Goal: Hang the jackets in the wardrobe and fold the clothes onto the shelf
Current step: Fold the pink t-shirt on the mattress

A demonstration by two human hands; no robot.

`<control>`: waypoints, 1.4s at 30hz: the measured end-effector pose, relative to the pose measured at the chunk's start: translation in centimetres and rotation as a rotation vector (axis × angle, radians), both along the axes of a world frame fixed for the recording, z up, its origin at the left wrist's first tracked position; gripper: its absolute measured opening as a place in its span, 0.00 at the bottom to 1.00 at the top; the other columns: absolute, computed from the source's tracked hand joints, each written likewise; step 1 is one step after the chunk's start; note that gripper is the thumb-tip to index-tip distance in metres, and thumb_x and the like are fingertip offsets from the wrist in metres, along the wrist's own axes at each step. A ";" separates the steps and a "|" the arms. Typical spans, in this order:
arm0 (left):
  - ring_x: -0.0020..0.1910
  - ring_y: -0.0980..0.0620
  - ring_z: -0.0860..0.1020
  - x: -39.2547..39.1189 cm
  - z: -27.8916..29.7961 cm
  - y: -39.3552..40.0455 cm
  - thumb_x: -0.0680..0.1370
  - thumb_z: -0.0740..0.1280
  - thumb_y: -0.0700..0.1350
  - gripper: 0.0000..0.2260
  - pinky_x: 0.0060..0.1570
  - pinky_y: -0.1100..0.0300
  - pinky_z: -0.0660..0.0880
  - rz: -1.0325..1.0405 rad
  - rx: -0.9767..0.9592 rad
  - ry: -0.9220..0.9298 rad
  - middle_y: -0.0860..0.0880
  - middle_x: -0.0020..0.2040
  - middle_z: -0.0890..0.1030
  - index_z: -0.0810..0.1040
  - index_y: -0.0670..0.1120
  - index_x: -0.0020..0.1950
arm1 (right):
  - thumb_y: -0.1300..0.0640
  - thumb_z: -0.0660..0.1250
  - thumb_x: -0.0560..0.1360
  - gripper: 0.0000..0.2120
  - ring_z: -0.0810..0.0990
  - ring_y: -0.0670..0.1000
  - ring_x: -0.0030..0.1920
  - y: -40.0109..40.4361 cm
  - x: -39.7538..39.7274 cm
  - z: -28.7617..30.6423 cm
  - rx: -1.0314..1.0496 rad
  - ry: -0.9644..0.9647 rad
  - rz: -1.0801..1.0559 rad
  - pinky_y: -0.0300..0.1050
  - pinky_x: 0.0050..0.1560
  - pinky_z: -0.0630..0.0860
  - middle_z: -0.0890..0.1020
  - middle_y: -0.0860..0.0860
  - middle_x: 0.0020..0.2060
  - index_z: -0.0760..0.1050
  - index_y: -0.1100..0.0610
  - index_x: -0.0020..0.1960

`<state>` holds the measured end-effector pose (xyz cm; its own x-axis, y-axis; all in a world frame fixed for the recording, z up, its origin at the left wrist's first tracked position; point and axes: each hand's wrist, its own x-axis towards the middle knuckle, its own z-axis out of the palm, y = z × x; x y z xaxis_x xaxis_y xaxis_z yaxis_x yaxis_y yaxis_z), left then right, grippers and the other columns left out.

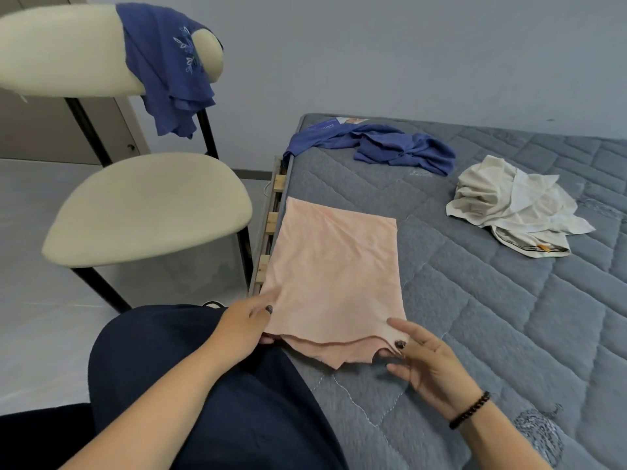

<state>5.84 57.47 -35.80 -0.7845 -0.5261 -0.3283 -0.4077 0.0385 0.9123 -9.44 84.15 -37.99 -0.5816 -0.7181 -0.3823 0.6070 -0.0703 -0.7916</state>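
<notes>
The left hand (247, 325) pinches the near left corner of a pink cloth (334, 276), thumb on top and fingers curled beneath its edge. The right hand (429, 361) pinches the near right corner between thumb and a fingertip, the other fingers spread loosely; a dark bead bracelet (470, 410) circles that wrist. The cloth lies folded in layers, flat on the near left part of a mattress (475, 317), its left side along the mattress edge. The mattress is grey-blue and quilted in diagonal lines, bare of sheets, and rests on a frame whose wooden slats (271, 225) show at its left edge. Farther back on it lies a crumpled blue garment (390, 147), with one end hanging over the edge, and to the right, well apart from the pink cloth, a rumpled cream garment (509, 201). Left of the bed stands a chair (149, 208) with a cream seat and black legs; a second blue garment (169, 69) with pale embroidery hangs over its backrest. Behind are a plain pale wall (373, 45) and a light floor (40, 317).
</notes>
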 end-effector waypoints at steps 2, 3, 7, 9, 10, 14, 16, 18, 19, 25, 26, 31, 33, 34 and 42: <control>0.45 0.58 0.79 0.9 0.5 -0.1 0.78 0.58 0.32 0.20 0.43 0.67 0.77 -0.107 -0.043 -0.073 0.50 0.56 0.80 0.81 0.55 0.56 | 0.69 0.80 0.57 0.32 0.84 0.58 0.45 0.7 -0.7 0.2 0.005 0.074 0.094 0.47 0.40 0.83 0.82 0.63 0.49 0.76 0.64 0.60; 0.40 0.61 0.78 1.4 0.6 -0.3 0.76 0.60 0.31 0.21 0.41 0.69 0.75 -0.167 -0.095 -0.114 0.52 0.52 0.81 0.82 0.55 0.55 | 0.74 0.75 0.62 0.29 0.84 0.57 0.47 0.7 -0.9 0.3 0.069 0.184 0.125 0.46 0.43 0.82 0.83 0.60 0.49 0.75 0.64 0.61; 0.45 0.69 0.76 1.9 1.2 -0.8 0.73 0.64 0.31 0.25 0.51 0.75 0.71 -0.337 -0.390 -0.163 0.63 0.51 0.75 0.77 0.58 0.61 | 0.57 0.77 0.65 0.14 0.82 0.56 0.46 0.2 -1.9 1.1 0.342 0.705 0.111 0.47 0.50 0.80 0.85 0.55 0.44 0.82 0.52 0.49; 0.52 0.67 0.75 1.2 1.4 -1.6 0.74 0.66 0.32 0.23 0.59 0.72 0.69 -0.338 -0.506 -0.107 0.64 0.53 0.76 0.78 0.60 0.58 | 0.59 0.77 0.66 0.07 0.82 0.53 0.40 -0.3 -2.5 1.8 0.363 0.778 0.051 0.46 0.47 0.79 0.85 0.53 0.39 0.83 0.51 0.43; 0.51 0.65 0.76 0.7 1.5 -2.3 0.74 0.67 0.32 0.22 0.56 0.73 0.70 -0.325 -0.544 -0.062 0.63 0.50 0.78 0.79 0.61 0.54 | 0.63 0.75 0.68 0.08 0.80 0.48 0.36 -0.5 -3.0 1.8 0.384 0.833 -0.004 0.41 0.43 0.78 0.84 0.50 0.36 0.83 0.50 0.40; 0.52 0.59 0.76 -3.2 3.2 -5.1 0.73 0.71 0.35 0.12 0.50 0.74 0.69 -0.266 -0.611 0.039 0.54 0.54 0.77 0.83 0.52 0.48 | 0.59 0.74 0.70 0.09 0.73 0.42 0.36 -2.3 -5.6 2.4 0.468 0.991 -0.178 0.30 0.39 0.69 0.76 0.48 0.36 0.80 0.46 0.37; 0.60 0.60 0.72 -5.8 4.1 -6.2 0.73 0.72 0.37 0.06 0.58 0.69 0.67 -0.245 -0.586 0.025 0.55 0.62 0.73 0.84 0.44 0.49 | 0.58 0.72 0.72 0.04 0.77 0.44 0.42 -3.6 -7.2 2.6 0.452 0.947 -0.242 0.36 0.45 0.74 0.80 0.52 0.41 0.80 0.50 0.40; 0.53 0.58 0.75 -8.5 4.9 -6.9 0.74 0.71 0.37 0.06 0.54 0.62 0.71 -0.184 -0.557 0.018 0.53 0.54 0.79 0.84 0.46 0.48 | 0.58 0.71 0.74 0.05 0.78 0.49 0.42 -5.3 -9.1 2.8 0.436 0.866 -0.296 0.47 0.46 0.74 0.82 0.58 0.41 0.80 0.59 0.43; 0.47 0.55 0.77 -9.8 5.2 -7.3 0.74 0.71 0.38 0.05 0.48 0.60 0.71 -0.129 -0.534 0.038 0.51 0.48 0.81 0.83 0.47 0.46 | 0.56 0.70 0.75 0.08 0.76 0.49 0.41 -6.4 -10.2 2.9 0.437 0.822 -0.325 0.47 0.44 0.73 0.82 0.59 0.39 0.79 0.62 0.43; 0.46 0.49 0.77 -18.3 3.5 -10.2 0.76 0.70 0.47 0.11 0.44 0.57 0.71 0.239 -0.499 0.058 0.48 0.48 0.80 0.76 0.43 0.53 | 0.49 0.65 0.77 0.18 0.66 0.45 0.30 -13.6 -17.4 3.2 0.598 0.770 -0.525 0.38 0.31 0.63 0.70 0.47 0.27 0.68 0.56 0.32; 0.46 0.50 0.75 -19.4 2.9 -10.2 0.76 0.69 0.48 0.12 0.44 0.58 0.68 0.293 -0.488 0.052 0.48 0.50 0.78 0.73 0.44 0.55 | 0.49 0.65 0.77 0.20 0.64 0.46 0.29 -14.5 -18.3 2.5 0.619 0.745 -0.538 0.38 0.29 0.62 0.68 0.47 0.27 0.65 0.56 0.31; 0.50 0.48 0.71 -19.1 -2.0 -8.5 0.75 0.70 0.44 0.10 0.49 0.58 0.66 0.451 -0.544 0.038 0.46 0.51 0.73 0.71 0.46 0.50 | 0.50 0.62 0.79 0.23 0.62 0.50 0.30 -15.3 -19.6 -0.7 0.834 0.593 -0.358 0.44 0.31 0.58 0.64 0.49 0.26 0.61 0.54 0.28; 0.48 0.48 0.73 -17.5 -3.6 -7.0 0.77 0.67 0.47 0.06 0.42 0.59 0.65 0.403 -0.451 -0.044 0.48 0.47 0.74 0.72 0.46 0.45 | 0.53 0.64 0.78 0.18 0.67 0.49 0.32 -13.8 -18.5 -1.2 0.816 0.564 -0.375 0.44 0.34 0.64 0.71 0.50 0.29 0.72 0.59 0.31; 0.46 0.50 0.74 -17.1 -4.2 -6.5 0.78 0.65 0.48 0.06 0.39 0.61 0.64 0.354 -0.409 -0.081 0.49 0.46 0.75 0.73 0.47 0.45 | 0.54 0.65 0.78 0.16 0.70 0.48 0.34 -13.1 -17.7 -1.2 0.785 0.539 -0.397 0.43 0.35 0.66 0.75 0.50 0.32 0.76 0.63 0.36; 0.38 0.58 0.72 -16.6 -3.2 -6.6 0.82 0.59 0.46 0.05 0.34 0.69 0.66 0.506 -0.504 0.125 0.54 0.38 0.74 0.70 0.48 0.47 | 0.55 0.61 0.79 0.08 0.71 0.45 0.34 -13.9 -14.8 -2.3 0.855 0.735 -0.686 0.38 0.35 0.66 0.74 0.47 0.32 0.73 0.58 0.45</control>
<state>-10.78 50.91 -39.04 -0.4209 -0.8983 0.1261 -0.3811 0.3013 0.8741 -24.21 70.23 -40.32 -0.9936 0.1125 -0.0054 0.0607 0.4940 -0.8674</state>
